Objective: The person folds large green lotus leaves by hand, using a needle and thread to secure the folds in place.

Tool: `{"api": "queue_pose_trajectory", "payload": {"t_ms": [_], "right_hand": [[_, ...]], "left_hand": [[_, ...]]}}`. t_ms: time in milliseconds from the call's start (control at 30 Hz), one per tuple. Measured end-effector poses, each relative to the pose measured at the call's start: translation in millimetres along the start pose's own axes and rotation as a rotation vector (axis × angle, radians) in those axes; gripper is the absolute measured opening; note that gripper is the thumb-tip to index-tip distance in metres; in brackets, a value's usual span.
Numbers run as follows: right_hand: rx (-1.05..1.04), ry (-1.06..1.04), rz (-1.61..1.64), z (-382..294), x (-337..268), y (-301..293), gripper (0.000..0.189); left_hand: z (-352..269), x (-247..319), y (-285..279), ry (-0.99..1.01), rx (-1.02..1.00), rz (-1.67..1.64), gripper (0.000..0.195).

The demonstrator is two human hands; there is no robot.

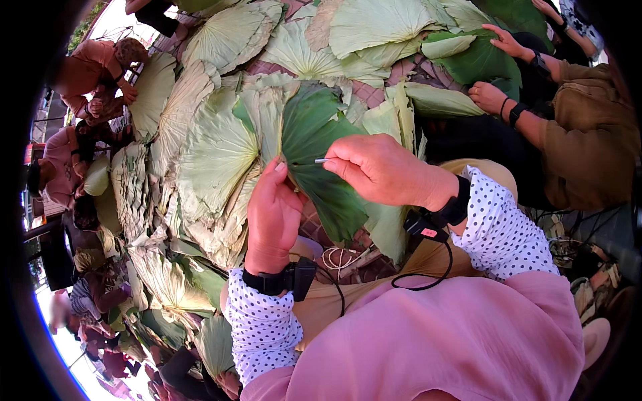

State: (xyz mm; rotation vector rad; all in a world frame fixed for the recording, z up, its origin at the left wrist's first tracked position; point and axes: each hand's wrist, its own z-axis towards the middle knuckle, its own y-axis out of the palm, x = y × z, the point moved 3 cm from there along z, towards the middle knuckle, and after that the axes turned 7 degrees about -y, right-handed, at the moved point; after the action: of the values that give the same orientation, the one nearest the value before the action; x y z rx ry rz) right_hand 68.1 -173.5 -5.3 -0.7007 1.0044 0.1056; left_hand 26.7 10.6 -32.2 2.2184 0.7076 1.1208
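Note:
A dark green lotus leaf [321, 135] is held up before me, its folds fanning out from a centre near my left thumb. My left hand [276, 215] pinches the leaf by that centre, thumb on top and fingers behind it. Between thumb and forefinger of my right hand [381, 168] is a thin metal tool [320, 161], whose short silvery tip points left, close to the leaf's surface. Most of the tool is hidden in my fist, so its kind is unclear. Just behind lies a pale green lotus leaf [215, 150] on a heap of dried ones.
Large overlapping lotus leaves [386, 25] cover the brick paving [368, 92]. At right, a co-worker's hands [489, 97] rest on a green leaf [486, 60]. Several people sit along the left. A white cord [341, 260] lies by my legs; black cables hang from my wrist devices [426, 228].

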Motion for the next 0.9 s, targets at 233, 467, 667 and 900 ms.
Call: {"api": "queue_pose_trajectory", "payload": {"t_ms": [233,467,667,900], "right_hand": [[-0.098,0.042,-0.074,6.2,3.3,12.2,0.018],[-0.106,-0.023,-0.144,-1.5,7.4,14.7,0.017],[-0.120,0.015,-0.164,-2.2,5.5,9.5,0.022],[-0.162,0.098,-0.055,-5.5,12.7,5.4,0.023]], "left_hand": [[-5.7,-7.0,-1.5,-0.004,0.037,0.105,0.044],[-8.4,-16.9,0.8,0.014,0.074,0.187,0.045],[-11.6,-17.0,10.6,0.050,-0.010,0.202,0.051],[-10.5,-17.2,5.5,0.144,0.090,0.460,0.036]]}}
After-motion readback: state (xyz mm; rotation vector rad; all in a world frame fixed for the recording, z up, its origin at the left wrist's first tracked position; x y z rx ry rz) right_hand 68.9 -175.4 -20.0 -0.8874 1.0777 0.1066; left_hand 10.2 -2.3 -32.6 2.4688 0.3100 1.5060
